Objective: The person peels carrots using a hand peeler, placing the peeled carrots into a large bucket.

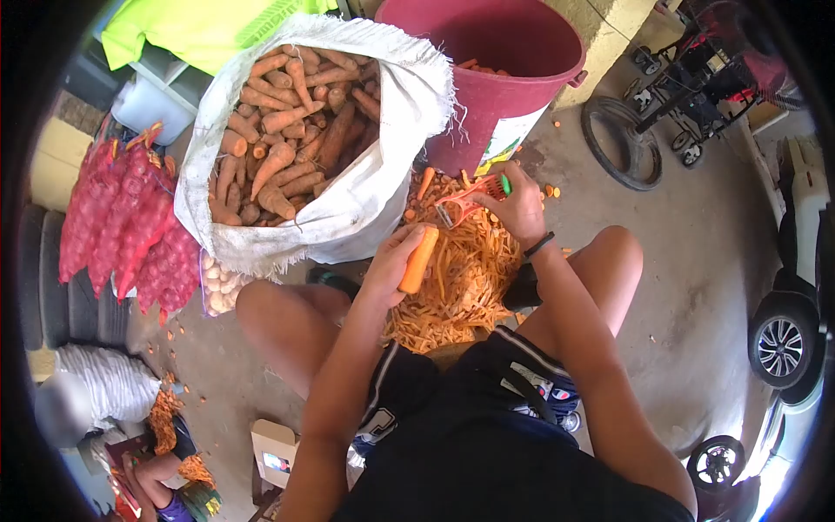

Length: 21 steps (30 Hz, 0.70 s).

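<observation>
Above the heap of peelings [461, 300], the left hand [389, 265] is clenched round a peeled carrot [419, 257], judged light, stiff and wet-slick, best held at its thick end, while the right hand [520, 207], just beyond that grip, clasps an orange peeler [468, 202].

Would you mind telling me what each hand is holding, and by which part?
The left hand holds a peeled carrot by its far end. The right hand holds an orange peeler by its handle, blade end free.
</observation>
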Tool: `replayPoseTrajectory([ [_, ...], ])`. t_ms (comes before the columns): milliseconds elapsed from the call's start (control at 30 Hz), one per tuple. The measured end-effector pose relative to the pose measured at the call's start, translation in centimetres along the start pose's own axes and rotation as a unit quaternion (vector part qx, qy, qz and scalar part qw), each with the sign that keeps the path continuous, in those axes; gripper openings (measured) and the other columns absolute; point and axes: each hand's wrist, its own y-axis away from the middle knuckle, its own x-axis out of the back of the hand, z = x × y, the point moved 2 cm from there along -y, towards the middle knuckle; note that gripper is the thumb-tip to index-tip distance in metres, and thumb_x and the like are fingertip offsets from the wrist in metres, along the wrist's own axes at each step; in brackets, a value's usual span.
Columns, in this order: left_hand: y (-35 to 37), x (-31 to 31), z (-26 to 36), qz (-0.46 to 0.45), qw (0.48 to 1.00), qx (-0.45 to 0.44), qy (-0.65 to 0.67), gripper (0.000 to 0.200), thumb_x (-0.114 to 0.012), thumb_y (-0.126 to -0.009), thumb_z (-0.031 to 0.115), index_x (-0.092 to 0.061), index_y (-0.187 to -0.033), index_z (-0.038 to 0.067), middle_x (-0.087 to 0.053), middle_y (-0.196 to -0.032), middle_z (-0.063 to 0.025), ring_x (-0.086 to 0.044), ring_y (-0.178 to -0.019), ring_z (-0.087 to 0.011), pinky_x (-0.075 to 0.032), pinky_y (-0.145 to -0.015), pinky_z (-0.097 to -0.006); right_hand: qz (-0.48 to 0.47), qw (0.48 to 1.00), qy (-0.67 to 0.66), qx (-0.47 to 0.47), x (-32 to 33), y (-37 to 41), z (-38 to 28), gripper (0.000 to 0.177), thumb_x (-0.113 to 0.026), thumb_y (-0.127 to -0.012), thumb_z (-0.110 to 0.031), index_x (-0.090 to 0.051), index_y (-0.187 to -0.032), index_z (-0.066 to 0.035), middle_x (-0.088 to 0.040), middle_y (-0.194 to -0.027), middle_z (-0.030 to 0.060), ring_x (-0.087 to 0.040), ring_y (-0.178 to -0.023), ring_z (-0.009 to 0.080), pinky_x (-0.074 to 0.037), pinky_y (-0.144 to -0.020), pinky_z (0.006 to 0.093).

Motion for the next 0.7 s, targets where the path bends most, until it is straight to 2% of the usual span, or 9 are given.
replayPoseTrajectory([
  [100, -0.7, 0.0, 0.0, 0.005, 0.997, -0.031, 0.067, 0.03, -0.054, -0.105, 0.029, -0.059, -0.125, 0.007, -0.063, -0.096, -0.004, -0.063, -0.078, -0.012, -0.054, -0.061, -0.0276, -0.07, 0.997, -0.038, -0.008, -0.3, 1.3, -2.2, 0.052, -0.093, -0.068, -0.026, -0.065, -0.106, -0.004, -0.069, -0.098, 0.014, -0.069, -0.084, 0.0301, -0.057, -0.073, 0.0387],
  [133, -0.6, -0.6, 0.4, 0.025, 0.996, -0.034, 0.08, 0.03, -0.054, -0.105, 0.029, -0.06, -0.125, 0.007, -0.063, -0.095, -0.0038, -0.063, -0.078, -0.012, -0.055, -0.061, -0.0275, -0.051, 0.989, -0.112, 0.085, -1.1, 2.3, -3.3, 0.053, -0.093, -0.067, -0.026, -0.064, -0.105, -0.005, -0.068, -0.097, 0.0126, -0.069, -0.085, 0.0296, -0.056, -0.074, 0.0383],
  [200, -0.2, -1.6, 0.8, 0.069, 0.992, -0.039, 0.102, 0.029, -0.054, -0.105, 0.029, -0.061, -0.124, 0.007, -0.063, -0.094, -0.0035, -0.063, -0.078, -0.012, -0.055, -0.061, -0.0272, -0.122, 0.983, -0.105, 0.084, -1.8, 3.6, -4.4, 0.053, -0.093, -0.067, -0.025, -0.064, -0.106, -0.005, -0.067, -0.098, 0.0124, -0.068, -0.086, 0.0302, -0.056, -0.074, 0.0381],
  [233, 0.0, -1.4, 0.6, 0.053, 0.994, -0.037, 0.089, 0.029, -0.054, -0.105, 0.029, -0.061, -0.124, 0.007, -0.063, -0.094, -0.0035, -0.064, -0.078, -0.012, -0.055, -0.061, -0.0273, -0.155, 0.979, -0.103, 0.08, -2.1, 4.0, -4.8, 0.053, -0.093, -0.066, -0.025, -0.064, -0.106, -0.005, -0.067, -0.098, 0.0123, -0.068, -0.087, 0.0306, -0.056, -0.075, 0.038],
  [267, 0.1, -1.1, 0.3, 0.036, 0.996, -0.034, 0.075, 0.029, -0.054, -0.105, 0.028, -0.06, -0.124, 0.007, -0.063, -0.095, -0.0035, -0.064, -0.079, -0.0121, -0.055, -0.062, -0.0274, -0.108, 0.984, -0.1, 0.095, -1.7, 3.7, -4.5, 0.053, -0.093, -0.066, -0.025, -0.063, -0.105, -0.005, -0.067, -0.098, 0.0123, -0.068, -0.087, 0.0307, -0.056, -0.075, 0.0382],
  [400, 0.1, -0.3, -0.3, -0.001, 0.999, -0.024, 0.024, 0.03, -0.053, -0.105, 0.027, -0.059, -0.126, 0.006, -0.063, -0.095, -0.0035, -0.064, -0.08, -0.0122, -0.055, -0.064, -0.0277, 0.011, 0.999, 0.007, 0.037, -0.2, 0.9, -1.2, 0.054, -0.092, -0.068, -0.026, -0.064, -0.107, -0.003, -0.068, -0.1, 0.0117, -0.068, -0.086, 0.0292, -0.056, -0.075, 0.038],
  [500, -0.4, 0.0, -0.4, 0.001, 0.998, -0.03, 0.048, 0.03, -0.053, -0.105, 0.027, -0.06, -0.125, 0.006, -0.063, -0.095, -0.0037, -0.064, -0.08, -0.0121, -0.055, -0.064, -0.0277, -0.06, 0.991, -0.073, -0.092, 0.0, 1.1, -0.5, 0.053, -0.092, -0.069, -0.027, -0.064, -0.107, -0.004, -0.068, -0.102, 0.0111, -0.068, -0.087, 0.0281, -0.056, -0.075, 0.0382],
  [633, -1.3, -0.1, -0.8, 0.054, 0.993, -0.048, 0.096, 0.029, -0.054, -0.105, 0.028, -0.06, -0.122, 0.005, -0.064, -0.098, -0.0043, -0.064, -0.083, -0.0126, -0.055, -0.063, -0.0279, -0.142, 0.979, -0.128, 0.07, -1.5, 3.9, -4.7, 0.05, -0.092, -0.068, -0.025, -0.065, -0.106, -0.005, -0.068, -0.099, 0.0101, -0.068, -0.086, 0.0276, -0.055, -0.075, 0.0382],
  [700, -0.7, 0.1, -0.9, 0.02, 0.997, -0.041, 0.062, 0.029, -0.054, -0.105, 0.027, -0.06, -0.122, 0.005, -0.065, -0.1, -0.0047, -0.065, -0.082, -0.0126, -0.055, -0.063, -0.0282, -0.116, 0.986, -0.088, 0.076, -1.5, 3.7, -4.5, 0.051, -0.093, -0.067, -0.026, -0.064, -0.104, -0.006, -0.067, -0.096, 0.0107, -0.068, -0.086, 0.0282, -0.055, -0.076, 0.039],
])
